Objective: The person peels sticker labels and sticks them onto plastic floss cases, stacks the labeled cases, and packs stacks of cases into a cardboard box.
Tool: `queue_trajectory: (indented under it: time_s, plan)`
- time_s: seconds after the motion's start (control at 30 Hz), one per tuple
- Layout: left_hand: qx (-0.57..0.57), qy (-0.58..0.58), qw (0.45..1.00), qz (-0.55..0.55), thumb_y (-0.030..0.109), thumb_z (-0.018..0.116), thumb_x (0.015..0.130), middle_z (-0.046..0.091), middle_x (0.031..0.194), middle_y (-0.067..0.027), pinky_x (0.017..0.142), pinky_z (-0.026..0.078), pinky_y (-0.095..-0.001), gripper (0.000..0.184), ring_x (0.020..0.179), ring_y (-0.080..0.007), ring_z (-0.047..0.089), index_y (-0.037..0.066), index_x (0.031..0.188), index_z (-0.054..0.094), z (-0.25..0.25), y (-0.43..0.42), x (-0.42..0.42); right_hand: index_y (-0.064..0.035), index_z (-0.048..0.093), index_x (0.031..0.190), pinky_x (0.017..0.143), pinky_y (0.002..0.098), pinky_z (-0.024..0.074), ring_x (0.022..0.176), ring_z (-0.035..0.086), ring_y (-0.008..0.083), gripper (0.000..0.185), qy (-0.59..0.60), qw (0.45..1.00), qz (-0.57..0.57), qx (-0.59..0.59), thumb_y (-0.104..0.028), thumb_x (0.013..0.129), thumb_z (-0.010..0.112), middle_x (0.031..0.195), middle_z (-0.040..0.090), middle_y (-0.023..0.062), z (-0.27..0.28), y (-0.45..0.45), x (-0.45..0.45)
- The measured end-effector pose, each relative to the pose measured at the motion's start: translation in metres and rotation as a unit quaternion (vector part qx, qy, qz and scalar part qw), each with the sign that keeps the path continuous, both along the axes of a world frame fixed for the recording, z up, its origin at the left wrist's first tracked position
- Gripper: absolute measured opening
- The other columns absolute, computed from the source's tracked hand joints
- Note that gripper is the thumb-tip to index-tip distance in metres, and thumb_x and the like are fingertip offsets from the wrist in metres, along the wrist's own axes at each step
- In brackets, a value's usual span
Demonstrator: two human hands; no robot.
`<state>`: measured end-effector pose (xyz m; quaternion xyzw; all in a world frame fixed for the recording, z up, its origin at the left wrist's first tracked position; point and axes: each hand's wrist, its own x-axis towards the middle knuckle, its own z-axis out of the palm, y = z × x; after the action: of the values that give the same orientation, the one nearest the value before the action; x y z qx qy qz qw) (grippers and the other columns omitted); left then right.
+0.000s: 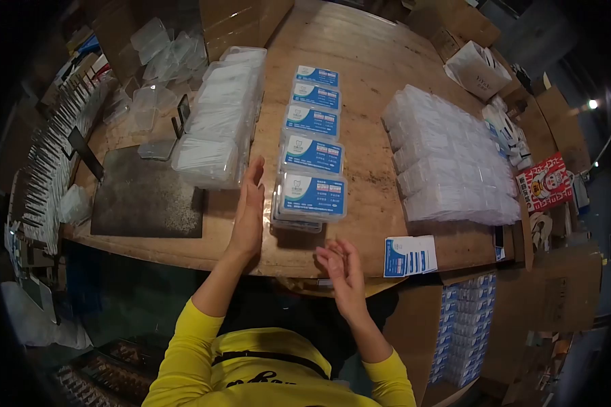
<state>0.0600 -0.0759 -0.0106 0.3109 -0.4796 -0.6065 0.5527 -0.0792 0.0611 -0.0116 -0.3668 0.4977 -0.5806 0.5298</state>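
Observation:
A row of clear plastic boxes with blue-and-white printed cards (313,195) runs away from me down the middle of the table, the nearest ones stacked. My left hand (250,214) stands on edge just left of the nearest stack, fingers straight and together, holding nothing. In front of that stack, near the table edge, is my right hand (344,268), its fingers loosely bent and apart with nothing visible in them. Right of it lies a fanned pile of blue-and-white cards (409,256). Filled clear boxes (214,119) form another row beyond my left hand.
A large block of stacked clear boxes (448,163) stands on the right. A dark mat (146,197) lies at the left, near loose clear box parts (153,105). Below the table's right side, a cardboard carton (414,332) holds packed blue-labelled boxes. A red printed packet (544,183) is at far right.

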Motion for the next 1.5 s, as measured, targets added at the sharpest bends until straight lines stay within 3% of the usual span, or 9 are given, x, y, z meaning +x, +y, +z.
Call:
queue_trajectory:
  time_s: [0.13, 0.37, 0.57, 0.93, 0.97, 1.1, 1.3, 1.4, 1.5]
  plan:
    - [0.094, 0.062, 0.992, -0.052, 0.049, 0.025, 0.092, 0.021, 0.142, -0.0079, 0.106, 0.015, -0.0315, 0.064, 0.13, -0.0203, 0.02, 0.006, 0.138, 0.016, -0.027, -0.014, -0.009, -0.0011, 0.035, 0.122, 0.1, 0.0341, 0.032, 0.117, 0.04, 0.0236, 0.035, -0.234, 0.964, 0.042, 0.118, -0.014, 0.091, 0.045, 0.123, 0.04, 0.0121, -0.003, -0.013, 0.013]
    - [0.049, 0.013, 0.996, -0.076, 0.054, 0.018, 0.09, 0.017, 0.142, -0.0129, 0.106, 0.014, -0.033, 0.07, 0.13, -0.0236, 0.017, 0.004, 0.138, 0.013, -0.035, -0.01, -0.027, -0.0028, 0.039, 0.117, 0.099, 0.0324, 0.0346, 0.11, 0.043, 0.0172, 0.028, -0.251, 0.961, 0.011, 0.118, -0.01, 0.091, 0.045, 0.119, 0.041, 0.0075, -0.01, -0.038, -0.002]
    - [-0.012, -0.079, 0.997, 0.02, 0.045, 0.02, 0.094, 0.019, 0.141, -0.016, 0.106, 0.014, -0.0331, 0.062, 0.131, -0.0261, 0.017, 0.001, 0.136, 0.017, -0.053, -0.02, -0.053, -0.001, 0.04, 0.116, 0.099, 0.0353, 0.0344, 0.114, 0.043, 0.0235, 0.029, -0.204, 0.972, 0.004, 0.114, -0.013, 0.09, 0.047, 0.117, 0.045, 0.0118, -0.008, -0.042, -0.037]
    - [0.093, 0.059, 0.993, 0.042, 0.059, 0.019, 0.088, 0.033, 0.135, -0.0175, 0.103, 0.025, -0.0341, 0.075, 0.125, -0.0246, 0.032, 0.001, 0.133, 0.029, -0.059, -0.197, -0.081, 0.0001, 0.044, 0.118, 0.102, 0.0404, 0.0313, 0.119, 0.04, 0.0287, 0.033, -0.371, 0.913, 0.016, 0.168, -0.016, 0.089, 0.046, 0.125, 0.044, 0.0168, 0.001, -0.035, -0.034]
    - [0.044, 0.015, 0.996, 0.083, 0.059, 0.021, 0.088, 0.047, 0.123, -0.0165, 0.093, 0.039, -0.0318, 0.071, 0.112, -0.0223, 0.047, 0.002, 0.126, 0.039, -0.094, -0.227, -0.092, 0.0011, 0.045, 0.116, 0.102, 0.0414, 0.0304, 0.118, 0.04, 0.0293, 0.032, -0.38, 0.907, -0.004, 0.184, -0.015, 0.088, 0.047, 0.123, 0.044, 0.017, 0.006, -0.039, -0.032]
    - [0.09, 0.061, 0.994, -0.033, 0.055, 0.018, 0.09, 0.062, 0.092, -0.0084, 0.067, 0.053, -0.0272, 0.062, 0.082, -0.0162, 0.062, 0.008, 0.11, 0.052, -0.077, -0.227, -0.095, 0.0045, 0.045, 0.115, 0.103, 0.0427, 0.0294, 0.118, 0.04, 0.0313, 0.034, -0.42, 0.888, 0.01, 0.186, -0.013, 0.086, 0.048, 0.121, 0.045, 0.0185, 0.007, -0.053, -0.03]
    - [0.115, 0.067, 0.987, -0.086, 0.054, 0.017, 0.091, 0.06, 0.102, -0.011, 0.072, 0.053, -0.0318, 0.063, 0.088, -0.0197, 0.061, 0.006, 0.116, 0.049, -0.078, -0.229, -0.098, 0.0072, 0.044, 0.115, 0.104, 0.0443, 0.0275, 0.118, 0.039, 0.0343, 0.038, -0.427, 0.88, 0.008, 0.207, -0.013, 0.083, 0.049, 0.122, 0.044, 0.0219, 0.006, -0.057, -0.046]
    - [0.094, 0.079, 0.988, -0.092, 0.054, 0.02, 0.091, 0.049, 0.121, -0.0125, 0.097, 0.03, -0.0295, 0.069, 0.112, -0.0214, 0.043, -0.002, 0.122, 0.045, -0.077, -0.217, -0.098, 0.005, 0.047, 0.111, 0.1, 0.0446, 0.0327, 0.113, 0.043, 0.0338, 0.031, -0.447, 0.87, 0.039, 0.201, -0.012, 0.085, 0.048, 0.117, 0.048, 0.0208, 0.009, -0.049, -0.079]
    - [0.1, -0.007, 0.995, 0.008, 0.053, 0.022, 0.091, 0.047, 0.123, -0.012, 0.099, 0.026, -0.0302, 0.068, 0.115, -0.021, 0.04, -0.003, 0.122, 0.044, -0.051, -0.185, -0.099, 0.0047, 0.048, 0.11, 0.095, 0.044, 0.0389, 0.105, 0.05, 0.0329, 0.032, -0.353, 0.91, 0.033, 0.214, -0.017, 0.088, 0.045, 0.11, 0.052, 0.0209, 0.015, -0.041, -0.116]
